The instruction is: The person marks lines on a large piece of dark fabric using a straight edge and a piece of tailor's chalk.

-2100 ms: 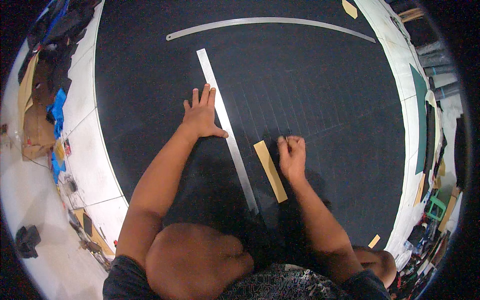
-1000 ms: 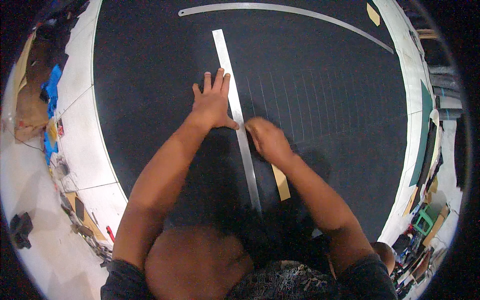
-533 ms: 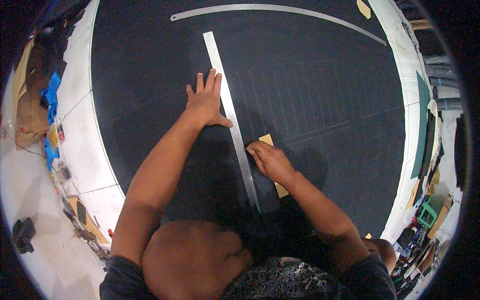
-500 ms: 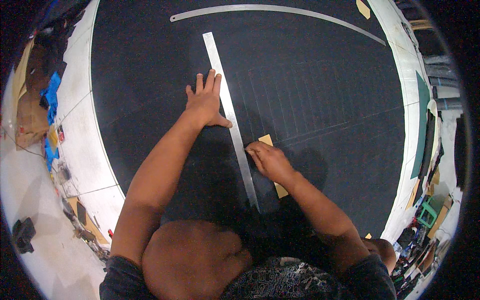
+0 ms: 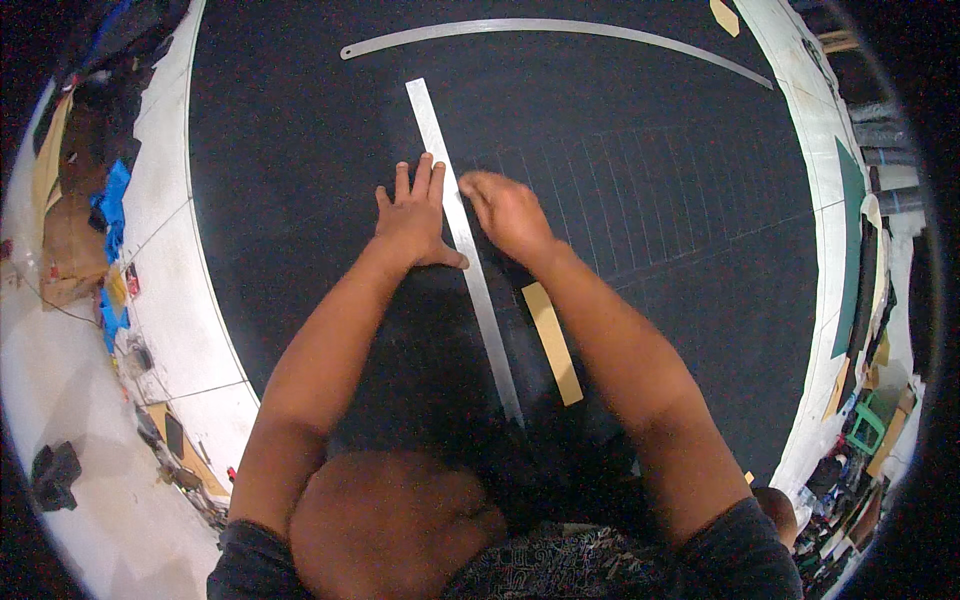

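Note:
Dark black fabric [image 5: 270,150] lies spread beneath both hands, with a metal ruler [image 5: 494,355] slanting across it. My left hand [image 5: 410,228] is open with fingers spread, pressing along the ruler's left edge while its thumb rests on the metal. At the ruler's right edge, my right hand [image 5: 512,218] is closed in a pinch. Whatever is between those fingertips is hidden. Thin pale lines [image 5: 630,200] run in a row over the fabric to the right. A tan card strip [image 5: 552,343] lies just right of the ruler's near half.
A second long metal ruler [image 5: 560,25] lies at the far side. Another tan card piece [image 5: 724,17] is at the far right. White surface edges [image 5: 225,330] border the fabric. Blue material [image 5: 112,205] sits at left; a green frame [image 5: 863,428] lies among clutter at right.
My right hand has moved away from me along the ruler's right edge, uncovering the tan card strip. My left hand stays on the ruler. The whole view has shifted slightly.

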`<action>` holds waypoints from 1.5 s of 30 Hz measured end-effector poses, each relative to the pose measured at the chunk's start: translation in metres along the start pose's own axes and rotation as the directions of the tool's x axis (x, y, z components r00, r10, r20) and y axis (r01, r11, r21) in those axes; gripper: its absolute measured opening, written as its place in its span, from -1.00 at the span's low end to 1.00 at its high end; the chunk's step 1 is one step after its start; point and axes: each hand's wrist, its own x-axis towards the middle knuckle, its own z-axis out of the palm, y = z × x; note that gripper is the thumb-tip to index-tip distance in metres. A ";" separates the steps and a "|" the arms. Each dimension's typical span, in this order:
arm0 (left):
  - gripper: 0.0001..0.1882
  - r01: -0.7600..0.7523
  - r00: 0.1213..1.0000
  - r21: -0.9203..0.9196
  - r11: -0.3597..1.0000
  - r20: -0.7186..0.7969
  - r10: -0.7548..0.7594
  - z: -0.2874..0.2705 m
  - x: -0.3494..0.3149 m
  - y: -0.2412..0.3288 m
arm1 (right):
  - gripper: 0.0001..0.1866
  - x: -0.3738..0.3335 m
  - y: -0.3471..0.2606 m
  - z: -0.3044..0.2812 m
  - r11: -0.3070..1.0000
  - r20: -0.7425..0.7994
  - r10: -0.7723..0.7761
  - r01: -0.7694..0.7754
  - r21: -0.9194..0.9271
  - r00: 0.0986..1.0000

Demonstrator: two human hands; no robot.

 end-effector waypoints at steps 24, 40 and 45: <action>-0.03 -0.125 0.781 -0.321 0.939 -0.616 -0.107 0.060 -0.083 -0.086 | -0.62 -0.129 -0.017 -0.048 0.835 -0.138 0.474 -0.394 0.384 0.870; -0.24 0.684 0.366 -0.387 0.619 -0.551 -0.750 0.301 -0.342 -0.103 | -0.74 -0.111 -0.054 0.010 0.998 0.222 0.063 -0.056 -0.035 0.973; -0.23 0.683 0.370 -0.434 0.587 -0.488 -0.791 0.309 -0.337 -0.090 | -0.81 -0.075 -0.043 0.010 0.987 0.153 0.098 -0.076 -0.140 0.983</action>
